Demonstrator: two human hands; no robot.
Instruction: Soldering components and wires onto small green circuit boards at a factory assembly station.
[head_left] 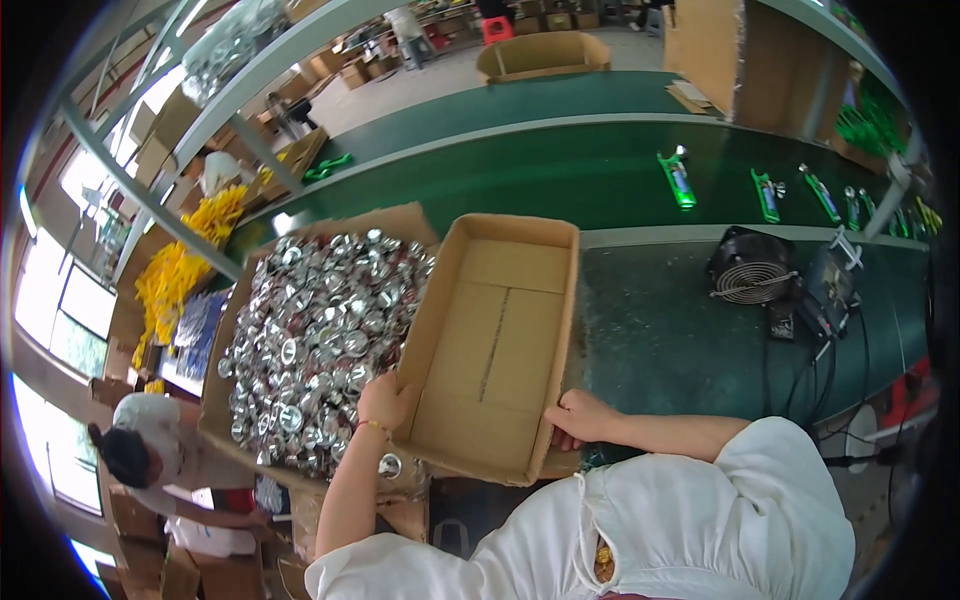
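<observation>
A shallow cardboard box with a bare bottom is between my hands, tilted slightly. My left hand is closed over its left rim near the front corner. At the right rim, my right hand has its fingers curled around the edge. To the left, a larger carton is heaped with small shiny silver round metal parts. The shallow box's left side overlaps that carton's right edge.
A small black fan and a corded device stand on the green bench at right. Beyond runs a green conveyor carrying several green-handled tools. Yellow parts are piled at left; a person bends there.
</observation>
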